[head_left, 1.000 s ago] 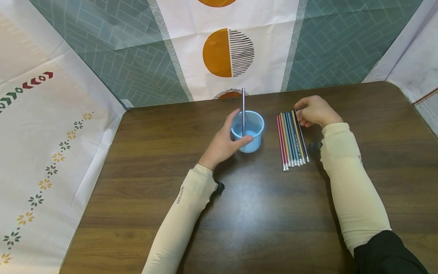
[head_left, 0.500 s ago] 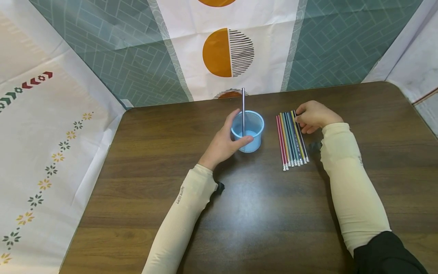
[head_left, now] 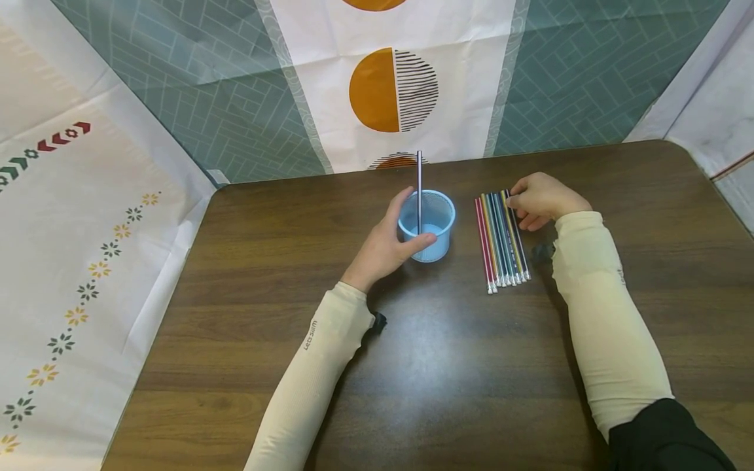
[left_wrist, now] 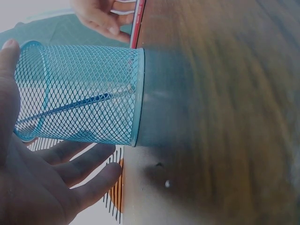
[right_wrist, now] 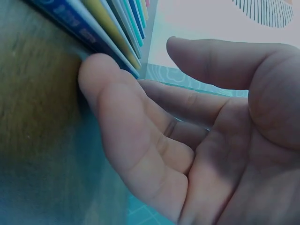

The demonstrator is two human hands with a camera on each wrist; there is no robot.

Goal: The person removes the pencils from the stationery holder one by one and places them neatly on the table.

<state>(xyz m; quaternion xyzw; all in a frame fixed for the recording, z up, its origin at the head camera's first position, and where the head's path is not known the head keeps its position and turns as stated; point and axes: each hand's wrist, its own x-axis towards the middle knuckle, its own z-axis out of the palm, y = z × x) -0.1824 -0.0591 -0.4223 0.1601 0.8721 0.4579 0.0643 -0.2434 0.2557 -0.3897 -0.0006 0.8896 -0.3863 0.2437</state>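
Observation:
My left hand [head_left: 381, 250] is wrapped round a light blue mesh pencil cup [head_left: 437, 247], thumb at the near side of the rim and fingers behind. One dark pencil [head_left: 419, 186] stands inside it, leaning against the mesh in the left wrist view. To the cup's right, several pencils [head_left: 497, 239] in red, yellow, green and blue lie side by side, erasers toward me. My right hand [head_left: 543, 198] is at their far right end. In the right wrist view its fingertips [right_wrist: 98, 70] rest against the outermost dark blue pencil [right_wrist: 77, 29], while the thumb [right_wrist: 211, 58] stays apart.
A brown wooden table [head_left: 283, 248] carries everything. A patterned cloth [head_left: 235, 98] hangs close behind its far edge, and a white printed cloth [head_left: 88, 261] hangs along the left side.
My right hand has moved slightly toward me along the outermost pencil, whose eraser end has shifted a little left toward the row. The left hand and the cup have stayed put.

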